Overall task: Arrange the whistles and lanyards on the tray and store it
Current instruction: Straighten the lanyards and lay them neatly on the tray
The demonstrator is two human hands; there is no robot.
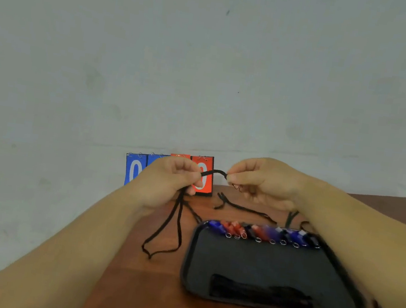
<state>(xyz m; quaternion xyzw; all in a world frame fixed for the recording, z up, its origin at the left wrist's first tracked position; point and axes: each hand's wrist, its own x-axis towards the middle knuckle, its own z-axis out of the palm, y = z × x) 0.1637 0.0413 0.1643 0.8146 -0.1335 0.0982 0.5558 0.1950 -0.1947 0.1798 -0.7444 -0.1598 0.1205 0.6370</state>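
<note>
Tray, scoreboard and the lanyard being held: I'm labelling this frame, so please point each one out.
tray [272, 264], head view, bare black floor near its middle.
scoreboard [134, 170], head view, leftmost blue card.
held lanyard [215, 171], head view, its arched top stretch.

Blue flip card [134, 169] reads "0"; red card [206, 188] "0", partly hid.

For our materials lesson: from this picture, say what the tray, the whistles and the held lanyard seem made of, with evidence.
The tray is probably plastic, matte black: one piece with a raised, rounded rim. The whistles look like glossy plastic, red, blue and black; their rings like bright metal wire. The lanyard is a dull black textile cord: it bends and hangs limply.
</note>
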